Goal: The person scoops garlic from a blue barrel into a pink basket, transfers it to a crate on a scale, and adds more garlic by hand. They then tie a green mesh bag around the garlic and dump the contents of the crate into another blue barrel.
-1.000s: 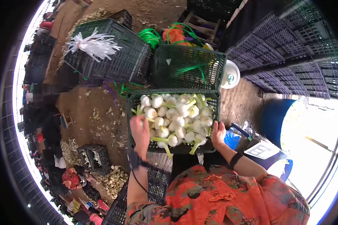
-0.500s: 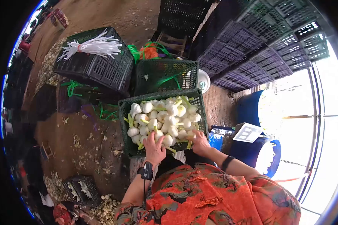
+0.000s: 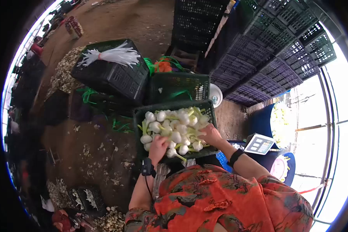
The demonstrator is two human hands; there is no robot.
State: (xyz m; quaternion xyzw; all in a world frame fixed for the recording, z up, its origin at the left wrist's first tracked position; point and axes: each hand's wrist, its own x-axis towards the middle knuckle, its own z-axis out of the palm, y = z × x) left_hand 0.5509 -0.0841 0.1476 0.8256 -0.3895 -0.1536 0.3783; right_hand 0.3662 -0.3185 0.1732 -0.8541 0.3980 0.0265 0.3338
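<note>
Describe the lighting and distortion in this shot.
Head view: heavy fisheye bend curves the stacked crates and leaves a black border; head view: the opening on the right is blown out white, while the ground on the left lies dim; head view: the left hand and right hand on the bulbs look slightly soft.

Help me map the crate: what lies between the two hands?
White bulbs with green stalks lie between the left hand and right hand, seen in the head view.

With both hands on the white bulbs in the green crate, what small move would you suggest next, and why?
Probably nudge the nearest bulb inward with the left hand: its green stalk seems to poke over the near rim of the crate.
</note>
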